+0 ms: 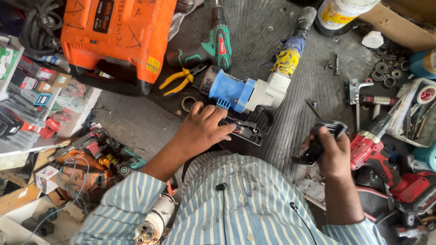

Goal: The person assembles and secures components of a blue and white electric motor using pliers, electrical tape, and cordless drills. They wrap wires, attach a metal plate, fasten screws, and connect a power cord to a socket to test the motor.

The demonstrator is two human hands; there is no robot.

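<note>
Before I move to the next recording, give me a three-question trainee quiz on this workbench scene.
1. True or false: the left hand rests on the open black handle half of the blue and white power tool.
2. What does the right hand hold?
A. yellow pliers
B. a black housing piece
C. a red drill
3. Fill in: the yellow-handled pliers lie just below the ____ cordless drill.

Key:
1. True.
2. B: a black housing piece; the red cordless drill lies untouched beside that hand.
3. Green.

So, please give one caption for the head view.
Left hand steadies an opened blue drill; right hand holds its black cover.
</note>
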